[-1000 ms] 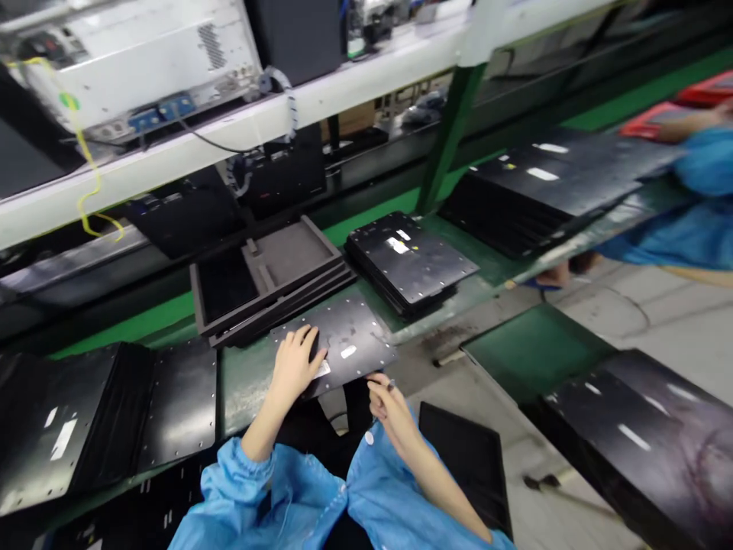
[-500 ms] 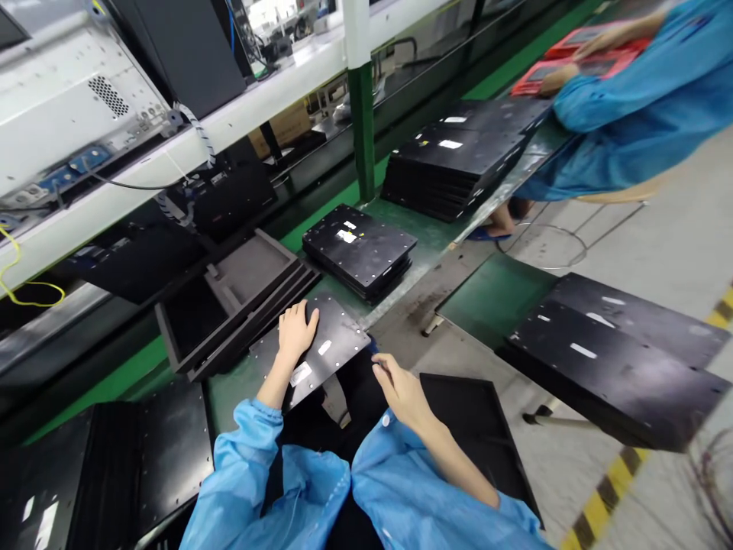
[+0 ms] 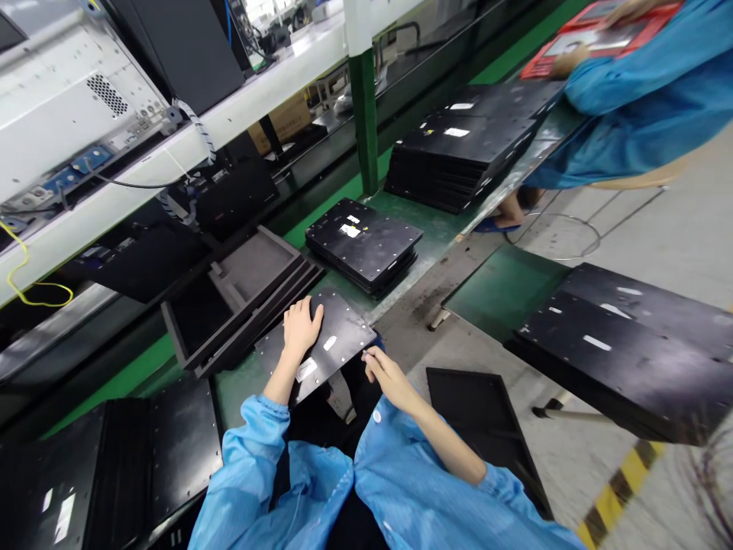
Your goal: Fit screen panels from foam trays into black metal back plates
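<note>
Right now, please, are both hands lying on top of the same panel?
No, the left hand lies on the panel, while the right hand is at its edge.

- The left hand point(image 3: 301, 328) covers part of the panel point(image 3: 345, 324) beneath it; print on that panel's label point(image 3: 305, 370) is too small to read.
- Anything at the right hand's point(image 3: 392, 378) fingertips is too small to tell.
- Below the right hand, a sleeve point(image 3: 501, 493) hides part of the black tray point(image 3: 478, 412).
- Far left of the left hand, a panel stack point(image 3: 49, 477) is cut off.
- Well beyond the right hand, edges crop a co-worker point(image 3: 658, 99).
</note>
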A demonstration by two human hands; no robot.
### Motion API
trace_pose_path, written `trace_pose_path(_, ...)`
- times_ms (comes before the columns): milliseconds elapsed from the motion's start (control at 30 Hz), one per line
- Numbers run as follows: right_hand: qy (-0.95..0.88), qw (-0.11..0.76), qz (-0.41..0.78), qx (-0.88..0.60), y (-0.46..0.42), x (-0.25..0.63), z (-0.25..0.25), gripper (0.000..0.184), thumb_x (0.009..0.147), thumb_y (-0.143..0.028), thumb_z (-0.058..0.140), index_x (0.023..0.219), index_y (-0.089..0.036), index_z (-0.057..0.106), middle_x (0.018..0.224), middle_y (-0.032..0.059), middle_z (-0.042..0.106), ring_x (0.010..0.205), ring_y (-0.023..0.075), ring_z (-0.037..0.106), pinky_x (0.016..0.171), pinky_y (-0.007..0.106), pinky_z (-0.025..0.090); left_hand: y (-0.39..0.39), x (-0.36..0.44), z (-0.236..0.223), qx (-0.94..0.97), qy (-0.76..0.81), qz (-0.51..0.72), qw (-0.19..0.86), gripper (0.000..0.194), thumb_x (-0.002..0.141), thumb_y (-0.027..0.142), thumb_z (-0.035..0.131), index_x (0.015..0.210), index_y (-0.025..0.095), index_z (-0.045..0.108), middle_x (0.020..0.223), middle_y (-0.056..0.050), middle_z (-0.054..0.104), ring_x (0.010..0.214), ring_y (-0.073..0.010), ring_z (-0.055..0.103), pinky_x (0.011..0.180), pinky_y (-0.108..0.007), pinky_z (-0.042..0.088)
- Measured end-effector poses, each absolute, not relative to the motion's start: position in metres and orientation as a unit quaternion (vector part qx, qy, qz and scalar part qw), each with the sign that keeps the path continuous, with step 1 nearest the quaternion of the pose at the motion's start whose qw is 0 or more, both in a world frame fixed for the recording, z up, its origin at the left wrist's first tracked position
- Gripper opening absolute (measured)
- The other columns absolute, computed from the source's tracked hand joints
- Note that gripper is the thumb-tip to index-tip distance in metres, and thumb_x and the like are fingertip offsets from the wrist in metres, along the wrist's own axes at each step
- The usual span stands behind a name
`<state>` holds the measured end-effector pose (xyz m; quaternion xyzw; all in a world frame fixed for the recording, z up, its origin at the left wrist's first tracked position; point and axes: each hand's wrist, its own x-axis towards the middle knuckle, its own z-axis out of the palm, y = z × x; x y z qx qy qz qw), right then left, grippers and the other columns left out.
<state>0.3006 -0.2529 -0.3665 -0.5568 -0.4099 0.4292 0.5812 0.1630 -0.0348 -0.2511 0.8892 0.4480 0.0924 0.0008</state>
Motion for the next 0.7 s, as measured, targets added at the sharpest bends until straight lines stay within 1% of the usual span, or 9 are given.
trace_pose_path(100,-0.408,0.59,0.45,-0.531,-0.249,0.303,-0.368,0.049,0.114,-0.067,0.044,0.101,-0.023,0.064,0.067,-0.0055,0.058,0.07,0.0178,0.054,0.079,0.033,0.041,-0.034,0.163,-0.253,0.892,0.444,0.088,-0.005,0.059,0.116,0.054,0.036,0.154,0.016,0.059,0.15,-0.019,0.071,0.133,-0.037,0.067,0.114,-0.055,0.051)
trace_pose_path(300,-0.404,0.591,0.468,-0.518,-0.249,0.296,-0.367,0.054,0.113,-0.07,0.046,0.102,-0.021,0.067,0.065,-0.0063,0.053,0.065,0.016,0.048,0.072,0.032,0.037,-0.033,0.164,-0.255,0.896,0.437,0.073,-0.014,0.06,0.117,0.053,0.034,0.155,0.013,0.057,0.151,-0.02,0.07,0.134,-0.0389,0.065,0.114,-0.057,0.05)
trace_pose_path(467,-0.389,0.602,0.478,-0.508,-0.248,0.292,-0.365,0.054,0.112,-0.07,0.048,0.101,-0.021,0.068,0.064,-0.0069,0.05,0.062,0.0144,0.043,0.068,0.031,0.034,-0.032,0.165,-0.254,0.895,0.44,0.065,-0.018,0.057,0.117,0.052,0.035,0.154,0.016,0.057,0.15,-0.019,0.07,0.133,-0.0378,0.066,0.115,-0.054,0.049)
trace_pose_path(700,-0.362,0.576,0.538,-0.497,-0.24,0.298,-0.354,0.063,0.102,-0.081,0.056,0.097,-0.02,0.07,0.056,-0.007,0.05,0.053,0.0129,0.038,0.057,0.029,0.029,-0.033,0.165,-0.254,0.895,0.441,0.067,-0.015,0.055,0.117,0.05,0.036,0.154,0.016,0.056,0.148,-0.019,0.07,0.132,-0.038,0.065,0.115,-0.055,0.049)
